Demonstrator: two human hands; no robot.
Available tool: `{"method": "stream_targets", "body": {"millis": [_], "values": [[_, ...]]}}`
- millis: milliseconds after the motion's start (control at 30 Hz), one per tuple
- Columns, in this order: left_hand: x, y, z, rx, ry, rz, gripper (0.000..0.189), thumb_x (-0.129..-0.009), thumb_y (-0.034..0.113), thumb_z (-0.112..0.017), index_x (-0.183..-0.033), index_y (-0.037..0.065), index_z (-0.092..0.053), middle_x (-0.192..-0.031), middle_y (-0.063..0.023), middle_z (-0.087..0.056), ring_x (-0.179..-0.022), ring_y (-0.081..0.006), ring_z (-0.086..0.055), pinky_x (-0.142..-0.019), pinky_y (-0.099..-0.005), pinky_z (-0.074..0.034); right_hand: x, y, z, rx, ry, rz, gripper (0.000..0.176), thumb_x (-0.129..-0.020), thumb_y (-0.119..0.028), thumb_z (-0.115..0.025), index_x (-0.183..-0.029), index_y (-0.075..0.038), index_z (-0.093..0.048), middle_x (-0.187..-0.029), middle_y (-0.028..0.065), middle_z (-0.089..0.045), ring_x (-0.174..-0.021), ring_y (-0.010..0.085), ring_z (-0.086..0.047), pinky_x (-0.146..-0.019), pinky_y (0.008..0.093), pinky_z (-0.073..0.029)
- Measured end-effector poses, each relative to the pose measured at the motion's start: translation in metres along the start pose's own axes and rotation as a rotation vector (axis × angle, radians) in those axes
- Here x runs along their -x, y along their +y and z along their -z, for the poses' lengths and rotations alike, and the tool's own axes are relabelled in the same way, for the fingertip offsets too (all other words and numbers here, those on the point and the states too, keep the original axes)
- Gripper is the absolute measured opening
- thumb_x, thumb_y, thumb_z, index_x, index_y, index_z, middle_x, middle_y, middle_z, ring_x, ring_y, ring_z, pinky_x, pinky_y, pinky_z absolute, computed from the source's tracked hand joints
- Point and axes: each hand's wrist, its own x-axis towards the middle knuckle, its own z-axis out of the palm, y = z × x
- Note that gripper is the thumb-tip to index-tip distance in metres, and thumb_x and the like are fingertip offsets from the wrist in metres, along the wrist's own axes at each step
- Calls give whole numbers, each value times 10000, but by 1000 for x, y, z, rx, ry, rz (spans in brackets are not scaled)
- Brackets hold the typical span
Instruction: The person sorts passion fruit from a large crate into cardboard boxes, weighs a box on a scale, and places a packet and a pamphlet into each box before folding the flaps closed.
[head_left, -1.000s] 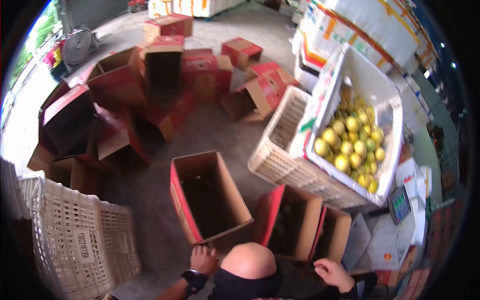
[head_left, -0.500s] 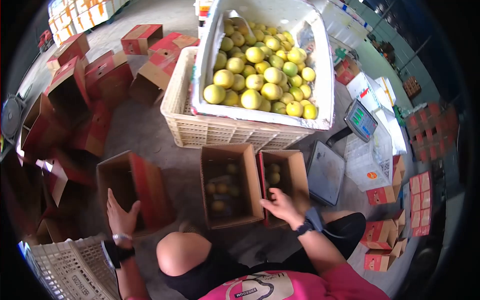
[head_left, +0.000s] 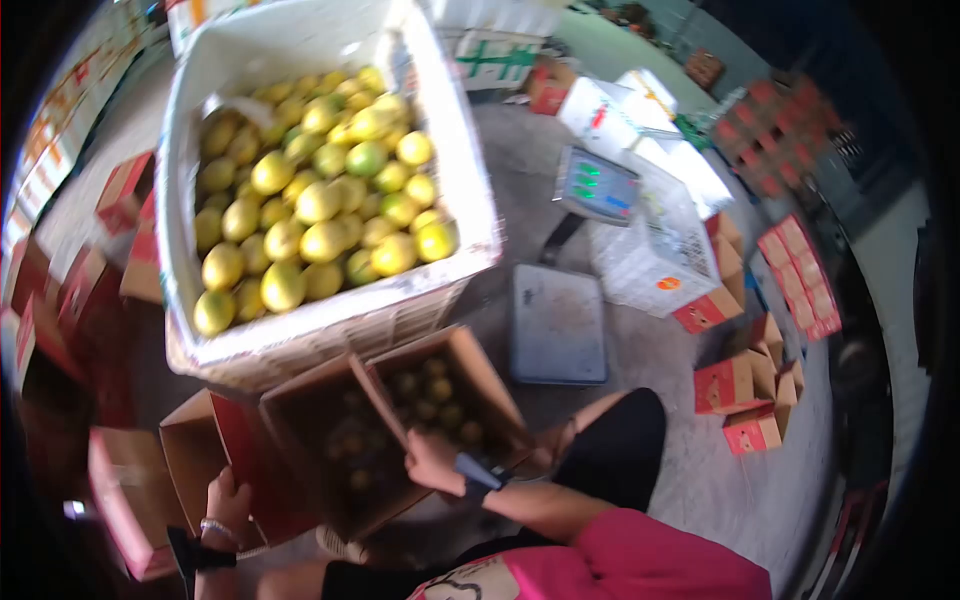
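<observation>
My left hand is closed at the front edge of an open red and brown cardboard box on the left. My right hand grips the near edge of the right-hand cardboard box, where it meets the middle box. Several round fruits lie inside the right box, and a few dim ones sit in the middle box. Beyond them a white foam box full of yellow-green round fruit rests on a pale plastic crate.
A floor scale with a lit display stands right of the boxes. Behind it is a white crate. Red cardboard boxes lie at left and right.
The view has swung right, so the scene shifts left. My left hand has closed on the left box, which now sits against the middle one. My right hand has closed on the right box's edge.
</observation>
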Motion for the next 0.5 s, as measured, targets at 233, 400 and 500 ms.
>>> {"method": "stream_targets", "body": {"millis": [233,400,500], "values": [[-28,44,-61,-467,-77,-82,301,-719,209,-582,-874,-46,-538,-787,-270,-622,-796,-444,-605,-722,-490,-491,-14,-25,67,-37,-142,204,159,-807,-164,-529,-846,-17,-576,-735,221,-612,-713,412,-604,-658,502,-463],[-31,-2,-89,-437,46,129,360,-723,255,-582,-921,-45,-562,-826,-271,-630,-836,-443,-605,-752,-483,-489,-30,-42,219,-19,215,540,153,-817,-179,-565,-873,-38,-582,-712,186,-609,-686,384,-606,-612,461,-476],[-8,5,-109,-423,90,245,408,-724,263,-599,-998,-37,-565,-883,-273,-633,-888,-424,-610,-780,-460,-495,-22,-12,294,-100,337,616,147,-806,-188,-557,-795,-41,-547,-695,189,-595,-673,390,-596,-600,478,-463]]}}
